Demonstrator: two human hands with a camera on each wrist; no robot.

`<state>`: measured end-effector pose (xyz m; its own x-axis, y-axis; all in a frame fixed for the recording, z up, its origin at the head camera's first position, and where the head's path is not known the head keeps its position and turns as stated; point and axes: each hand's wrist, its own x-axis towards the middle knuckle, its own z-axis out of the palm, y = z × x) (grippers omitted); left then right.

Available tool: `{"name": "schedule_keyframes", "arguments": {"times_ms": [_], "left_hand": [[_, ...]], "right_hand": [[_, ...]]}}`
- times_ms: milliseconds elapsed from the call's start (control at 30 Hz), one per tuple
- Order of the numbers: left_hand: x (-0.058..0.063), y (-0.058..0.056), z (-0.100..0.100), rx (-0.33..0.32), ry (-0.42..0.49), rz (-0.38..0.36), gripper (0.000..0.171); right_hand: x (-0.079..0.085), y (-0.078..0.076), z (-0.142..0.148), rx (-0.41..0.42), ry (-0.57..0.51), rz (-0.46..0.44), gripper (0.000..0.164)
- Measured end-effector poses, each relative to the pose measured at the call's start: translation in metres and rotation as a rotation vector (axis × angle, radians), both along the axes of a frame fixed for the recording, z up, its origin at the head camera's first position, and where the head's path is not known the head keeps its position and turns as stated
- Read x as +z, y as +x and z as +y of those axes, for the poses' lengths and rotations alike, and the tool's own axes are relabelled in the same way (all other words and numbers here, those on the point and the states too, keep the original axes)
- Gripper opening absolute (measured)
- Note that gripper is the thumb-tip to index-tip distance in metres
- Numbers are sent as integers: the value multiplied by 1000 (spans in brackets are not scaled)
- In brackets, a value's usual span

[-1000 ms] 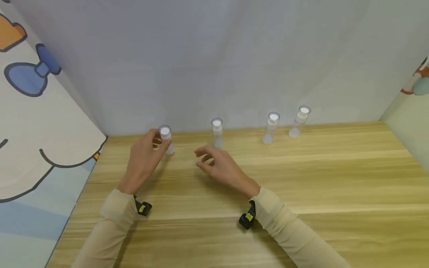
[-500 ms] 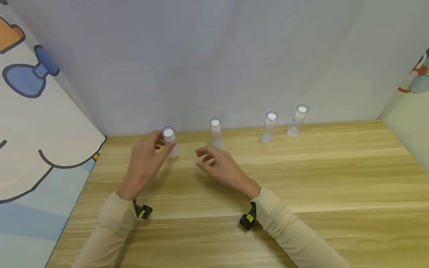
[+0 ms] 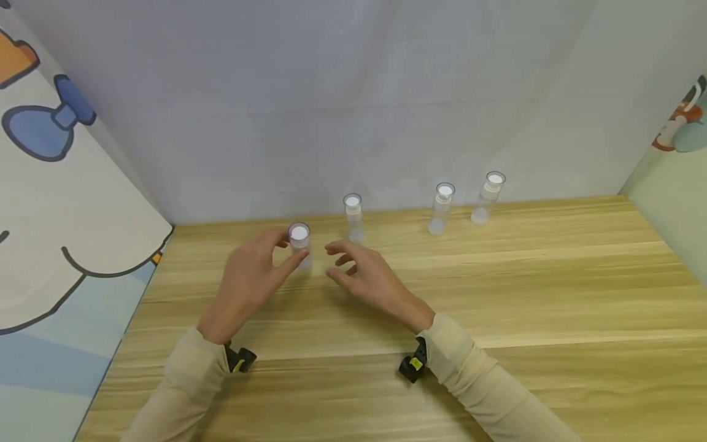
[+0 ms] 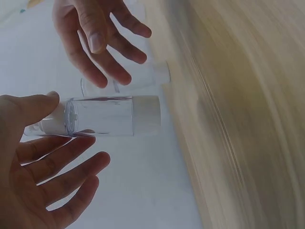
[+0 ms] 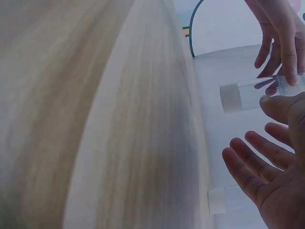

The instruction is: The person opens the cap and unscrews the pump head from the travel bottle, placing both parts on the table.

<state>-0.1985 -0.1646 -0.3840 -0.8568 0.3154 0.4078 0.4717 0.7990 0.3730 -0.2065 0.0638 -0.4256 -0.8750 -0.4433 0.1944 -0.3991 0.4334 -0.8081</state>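
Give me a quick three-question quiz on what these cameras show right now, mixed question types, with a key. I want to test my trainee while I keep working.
1. Multiple choice. Besides the one in hand, how many bottles stand on the wooden table?
a) one
b) three
c) six

2. True or false. The right hand grips a bottle.

3. Fill in the blank. The base of the held bottle is coloured ____.

Key
1: b, three, all near the table's back edge.
2: False; the right hand holds nothing, while the left hand pinches one near its top.
3: white.
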Motion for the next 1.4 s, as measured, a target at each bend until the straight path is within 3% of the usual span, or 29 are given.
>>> {"name": "schedule_keyframes", "arguments": {"times_ms": [433, 633, 1133, 1400], "left_hand": [[5, 9, 14, -96, 37, 45, 38], [5, 13, 19, -121, 117, 3, 38], [10, 26, 36, -111, 320, -115, 41], [13, 34, 44, -201, 365, -114, 40]], "right_hand": [[5, 5, 5, -2, -3, 34, 43], [8, 9, 8, -13, -12, 54, 42], [19, 28, 24, -20, -77, 135, 42], [25, 41, 40, -15, -93, 201, 42]]}}
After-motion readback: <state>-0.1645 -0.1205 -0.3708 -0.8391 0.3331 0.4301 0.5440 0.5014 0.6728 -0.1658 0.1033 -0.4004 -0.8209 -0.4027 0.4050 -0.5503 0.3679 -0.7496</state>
